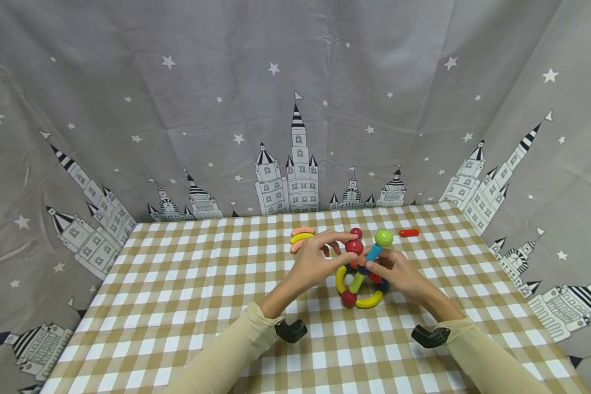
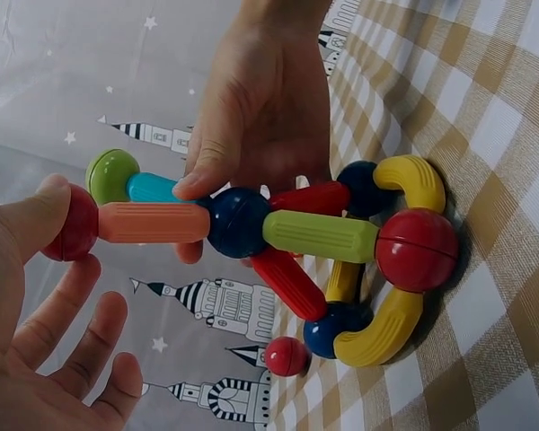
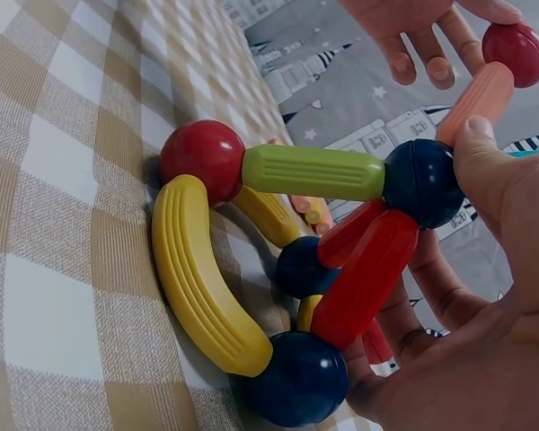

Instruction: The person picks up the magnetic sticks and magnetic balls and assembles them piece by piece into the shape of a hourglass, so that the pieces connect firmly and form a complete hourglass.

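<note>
Tablecloth point(image 1: 177, 284) left of left hand point(image 1: 310, 271) offered wide passage. Lane between forearms point(image 1: 233, 350) ran free up to ball-and-rod frame point(image 1: 357, 283), which blocked space between hands. Far side: curved pieces point(image 1: 302, 237) and lone red ball point(image 1: 356, 232) obstructed; gap lay between ball and red rod point(image 1: 409, 232). Green ball point(image 1: 384, 237) on blue rod point(image 1: 374, 252) jutted above right hand point(image 1: 404, 276), obstructing overhead approach.
</note>
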The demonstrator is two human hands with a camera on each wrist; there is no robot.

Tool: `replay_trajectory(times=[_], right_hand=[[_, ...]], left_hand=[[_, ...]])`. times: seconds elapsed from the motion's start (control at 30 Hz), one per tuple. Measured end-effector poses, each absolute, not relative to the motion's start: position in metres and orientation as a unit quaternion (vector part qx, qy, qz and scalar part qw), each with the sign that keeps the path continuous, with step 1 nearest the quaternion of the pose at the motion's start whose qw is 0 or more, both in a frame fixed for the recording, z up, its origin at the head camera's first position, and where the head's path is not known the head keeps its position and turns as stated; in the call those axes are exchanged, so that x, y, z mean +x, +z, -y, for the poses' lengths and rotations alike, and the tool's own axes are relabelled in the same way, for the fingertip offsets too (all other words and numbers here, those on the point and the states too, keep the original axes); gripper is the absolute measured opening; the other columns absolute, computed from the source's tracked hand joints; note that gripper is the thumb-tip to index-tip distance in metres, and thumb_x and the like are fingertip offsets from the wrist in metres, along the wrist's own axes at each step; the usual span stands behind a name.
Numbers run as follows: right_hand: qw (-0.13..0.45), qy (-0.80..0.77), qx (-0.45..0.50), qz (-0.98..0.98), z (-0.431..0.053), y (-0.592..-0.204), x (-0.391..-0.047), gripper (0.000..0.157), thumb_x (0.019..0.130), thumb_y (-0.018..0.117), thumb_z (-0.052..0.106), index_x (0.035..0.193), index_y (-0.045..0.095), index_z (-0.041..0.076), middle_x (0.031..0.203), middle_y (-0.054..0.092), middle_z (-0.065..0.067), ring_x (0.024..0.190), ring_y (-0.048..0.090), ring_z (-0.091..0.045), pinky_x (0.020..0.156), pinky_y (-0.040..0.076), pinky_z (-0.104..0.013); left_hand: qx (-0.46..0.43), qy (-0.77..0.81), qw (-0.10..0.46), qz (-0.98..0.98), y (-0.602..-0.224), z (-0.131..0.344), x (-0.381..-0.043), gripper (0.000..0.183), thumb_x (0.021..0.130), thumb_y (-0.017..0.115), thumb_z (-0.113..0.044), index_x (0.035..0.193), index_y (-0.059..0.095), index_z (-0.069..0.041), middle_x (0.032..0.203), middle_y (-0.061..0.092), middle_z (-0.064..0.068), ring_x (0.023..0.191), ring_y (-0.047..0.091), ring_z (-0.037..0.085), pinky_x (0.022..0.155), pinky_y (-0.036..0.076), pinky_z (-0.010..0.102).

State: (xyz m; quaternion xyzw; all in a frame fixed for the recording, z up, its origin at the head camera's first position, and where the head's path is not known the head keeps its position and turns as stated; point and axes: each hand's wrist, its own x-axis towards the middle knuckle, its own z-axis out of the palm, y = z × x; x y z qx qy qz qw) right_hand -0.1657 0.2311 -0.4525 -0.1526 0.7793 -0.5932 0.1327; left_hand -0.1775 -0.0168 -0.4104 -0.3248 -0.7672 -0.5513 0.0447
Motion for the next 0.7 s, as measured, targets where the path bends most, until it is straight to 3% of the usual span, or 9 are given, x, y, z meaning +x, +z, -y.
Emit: replay_trajectory(times=[0.47,0.7], right_hand=[[0.131,-0.596,-0.151,-0.778,-0.229,-0.45,-0.168,0.035,0.105,0.061,0.027,0.13,0.059,0.002,0.13,0.063,-0.015,0.122,0.058,-0.035,0.108,0.044,-0.055],[0.131,-0.594,-0.142,-0.781,-0.229,-0.45,-0.167,0.037,0.105,0.061,0.029,0.131,0.059,0.003,0.132,0.063,-0.014,0.123,0.058,-0.034,0.108,0.044,-0.054]], left_hand=[[-0.328,-0.541,0.049,0.773,-0.411,0.019,-0.179,0.039,0.092,0.08,-0.022,0.13,0.072,-0.015,0.121,0.073,-0.003,0.085,0.065,0.011,0.074,0.054,0.042],[-0.293,-0.545,0.064,0.783,-0.416,0.037,-0.186,0.043,0.089,0.083,-0.023,0.129,0.072,-0.016,0.107,0.075,0.002,0.08,0.065,0.014,0.07,0.054,0.043]])
